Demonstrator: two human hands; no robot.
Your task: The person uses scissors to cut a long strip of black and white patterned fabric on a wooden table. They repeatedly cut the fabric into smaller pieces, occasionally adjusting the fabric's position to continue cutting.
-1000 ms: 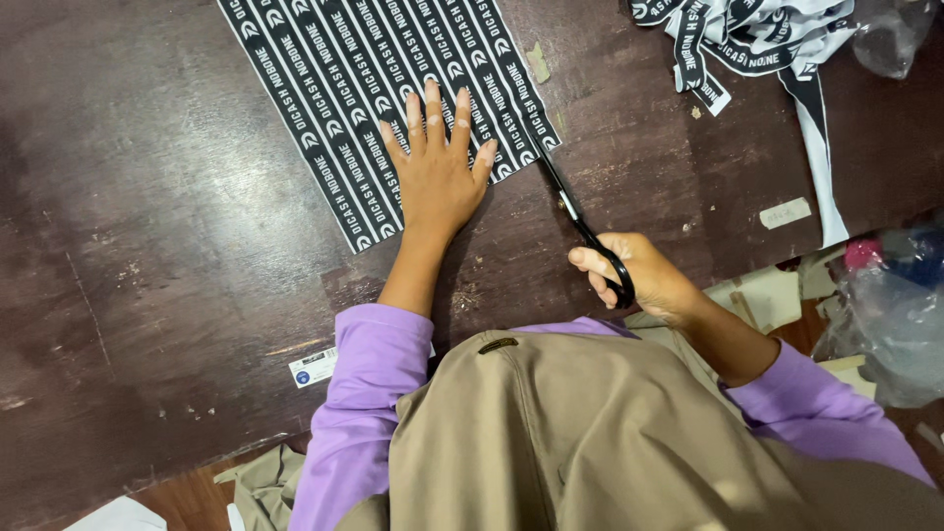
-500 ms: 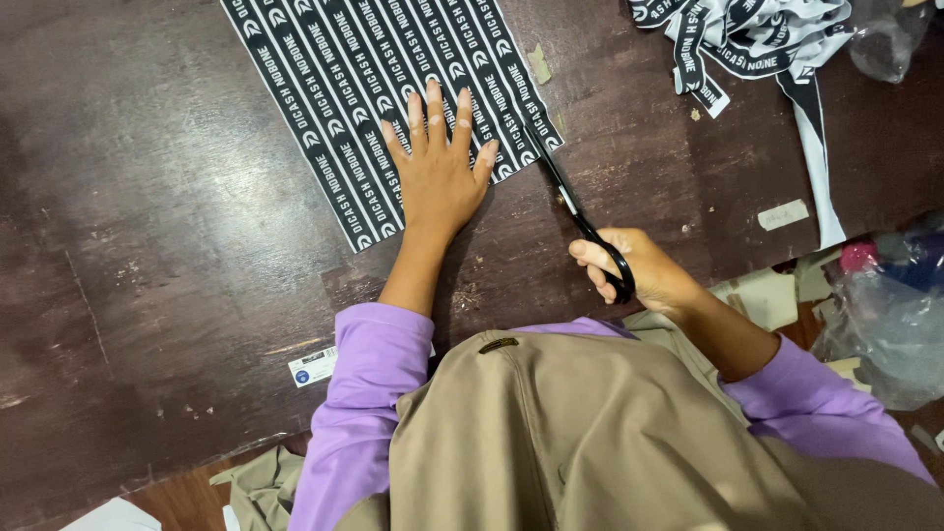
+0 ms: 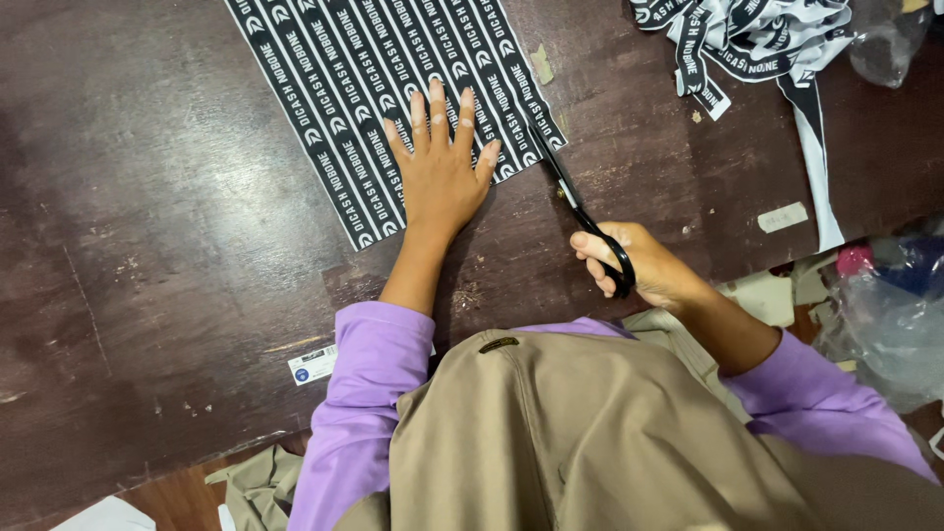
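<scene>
**Scissors at the edge of a striped sheet**

Nearest, the right hand (image 3: 644, 265) grips the black handles of a pair of scissors (image 3: 580, 211), its fingers through the loops. The blades point away, their tips at the near right corner of a black-and-white striped fabric sheet (image 3: 364, 88). The left hand (image 3: 440, 167) lies flat and spread on that sheet's near edge, grasping nothing. Both rest on the dark tabletop (image 3: 147, 216). Farther right lies a heap of cut strips (image 3: 747, 34).

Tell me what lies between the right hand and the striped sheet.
In the head view, the black scissors span it: right hand grips the handles, blades reaching the striped sheet corner.
</scene>
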